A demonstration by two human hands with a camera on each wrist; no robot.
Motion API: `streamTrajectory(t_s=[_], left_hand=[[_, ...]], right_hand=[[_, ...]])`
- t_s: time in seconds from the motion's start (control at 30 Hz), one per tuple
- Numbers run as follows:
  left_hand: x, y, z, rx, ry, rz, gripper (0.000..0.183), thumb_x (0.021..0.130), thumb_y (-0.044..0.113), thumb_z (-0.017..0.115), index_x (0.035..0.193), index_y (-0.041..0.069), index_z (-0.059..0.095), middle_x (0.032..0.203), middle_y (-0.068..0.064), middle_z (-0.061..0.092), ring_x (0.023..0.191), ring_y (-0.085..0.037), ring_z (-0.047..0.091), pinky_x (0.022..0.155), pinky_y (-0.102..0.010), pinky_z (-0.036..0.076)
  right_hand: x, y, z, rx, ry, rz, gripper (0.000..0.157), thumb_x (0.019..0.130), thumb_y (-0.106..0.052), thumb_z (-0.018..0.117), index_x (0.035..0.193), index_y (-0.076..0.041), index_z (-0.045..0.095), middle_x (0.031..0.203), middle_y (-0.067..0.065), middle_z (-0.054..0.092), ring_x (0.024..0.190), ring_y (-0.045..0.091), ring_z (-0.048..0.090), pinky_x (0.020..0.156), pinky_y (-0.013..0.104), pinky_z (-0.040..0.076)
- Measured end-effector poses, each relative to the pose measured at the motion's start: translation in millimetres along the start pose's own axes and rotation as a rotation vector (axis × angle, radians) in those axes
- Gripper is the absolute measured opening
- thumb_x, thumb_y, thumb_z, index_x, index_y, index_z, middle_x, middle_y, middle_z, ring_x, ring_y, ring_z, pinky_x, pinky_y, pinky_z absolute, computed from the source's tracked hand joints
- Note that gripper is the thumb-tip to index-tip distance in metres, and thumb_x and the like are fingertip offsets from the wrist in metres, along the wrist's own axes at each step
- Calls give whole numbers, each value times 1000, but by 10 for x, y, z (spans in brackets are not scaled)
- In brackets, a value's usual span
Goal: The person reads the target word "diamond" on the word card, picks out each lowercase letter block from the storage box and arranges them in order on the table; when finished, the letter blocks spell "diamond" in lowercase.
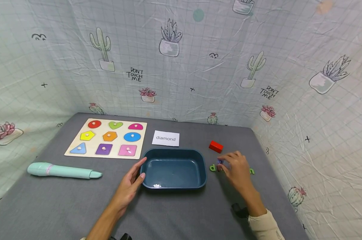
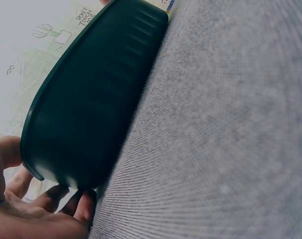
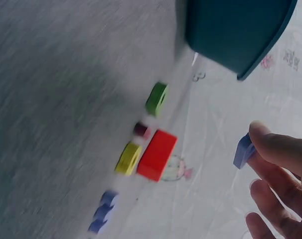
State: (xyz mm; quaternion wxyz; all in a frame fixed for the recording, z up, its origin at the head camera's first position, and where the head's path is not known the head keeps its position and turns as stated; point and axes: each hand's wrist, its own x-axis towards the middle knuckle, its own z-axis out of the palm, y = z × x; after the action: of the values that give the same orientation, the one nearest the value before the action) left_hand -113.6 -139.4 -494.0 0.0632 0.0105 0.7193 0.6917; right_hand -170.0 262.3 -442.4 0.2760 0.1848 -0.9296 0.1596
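My left hand [image 1: 138, 170] lies beside a dark teal tray [image 1: 203, 166], with straight fingers along its left wall and the thumb at the near left corner. In the left wrist view the tray's wall [image 2: 91, 99] fills the frame, with fingers [image 2: 81, 206] under its corner. My right hand [image 1: 223, 165] is right of the tray and pinches a small blue-purple piece [image 3: 243, 149] between thumb and fingertip, just above the cloth. A green letter d [image 1: 212, 167] lies by its fingertips. A green n [image 1: 252, 171] shows past the knuckles.
A red block [image 1: 216, 146] lies behind the right hand. A white card reading "diamond" [image 1: 165, 138] sits behind the tray. A shape puzzle board [image 1: 107, 138] and a mint pen-like device [image 1: 63, 170] are at the left. Cloth walls enclose the grey table.
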Motion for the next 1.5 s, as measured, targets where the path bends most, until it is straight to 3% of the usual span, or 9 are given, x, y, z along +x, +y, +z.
streamTrajectory(t_s=[0.87, 1.13, 1.5], left_hand=[[7, -11, -10, -4, 1, -2, 55, 113, 23, 55, 164, 35, 38, 177, 5, 23, 168, -27, 11, 135, -62, 7], [-4, -13, -5, 2, 5, -9, 55, 112, 23, 55, 163, 35, 38, 177, 4, 24, 167, -28, 12, 135, -62, 7], [3, -16, -15, 5, 4, 1, 55, 112, 26, 56, 163, 35, 38, 177, 4, 24, 167, -30, 12, 134, -64, 7]], right_hand=[[-307, 797, -289, -87, 37, 81, 30, 67, 1, 97, 93, -2, 83, 93, 17, 79, 84, 38, 64, 72, 55, 50], [-403, 1057, -368, -111, -41, 135, 28, 70, -1, 96, 94, -4, 83, 91, 17, 79, 83, 39, 64, 72, 57, 50], [-376, 1289, -407, -162, -191, 245, 18, 76, -3, 90, 92, -5, 83, 91, 20, 77, 87, 47, 65, 70, 62, 50]])
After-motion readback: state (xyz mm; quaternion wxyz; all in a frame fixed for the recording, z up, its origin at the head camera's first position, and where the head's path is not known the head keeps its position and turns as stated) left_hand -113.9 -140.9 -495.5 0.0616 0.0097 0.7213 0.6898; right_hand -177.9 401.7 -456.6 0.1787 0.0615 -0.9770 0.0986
